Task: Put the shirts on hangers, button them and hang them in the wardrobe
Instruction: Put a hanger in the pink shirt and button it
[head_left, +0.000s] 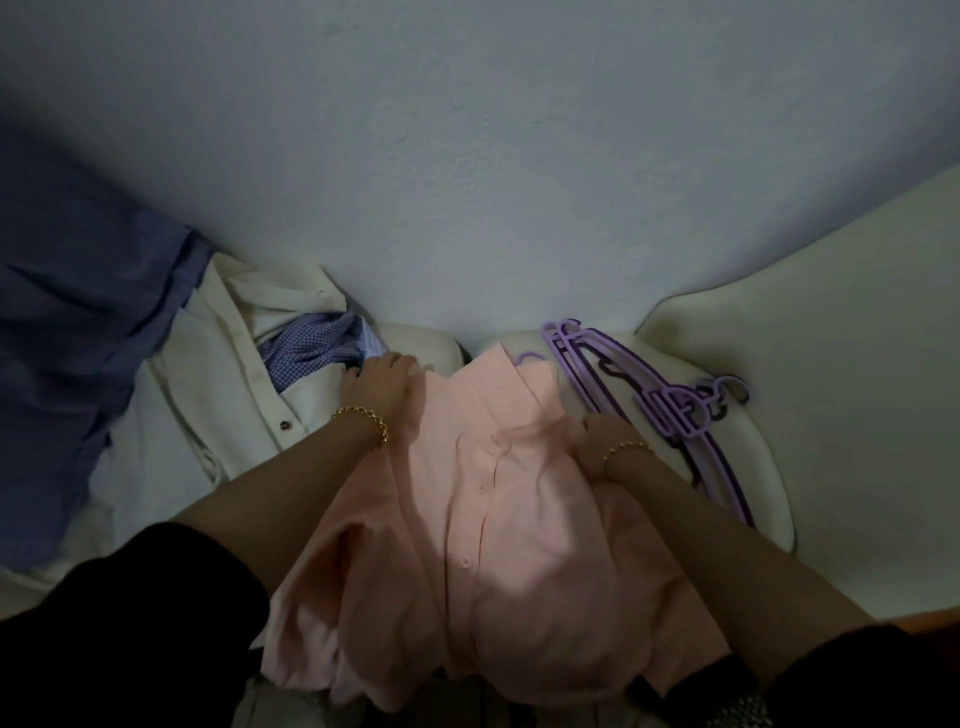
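The pink shirt (483, 519) (hanger hook (530, 357) showing) — left hand (382, 382) presses it flat-fingered, right hand (597, 441) grips its fabric.

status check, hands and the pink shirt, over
Left hand rests on pink shirt shoulder, right hand grips its front. Hanger hook shows at collar. Spare hangers beside right hand, white shirt at left; nothing blocking.
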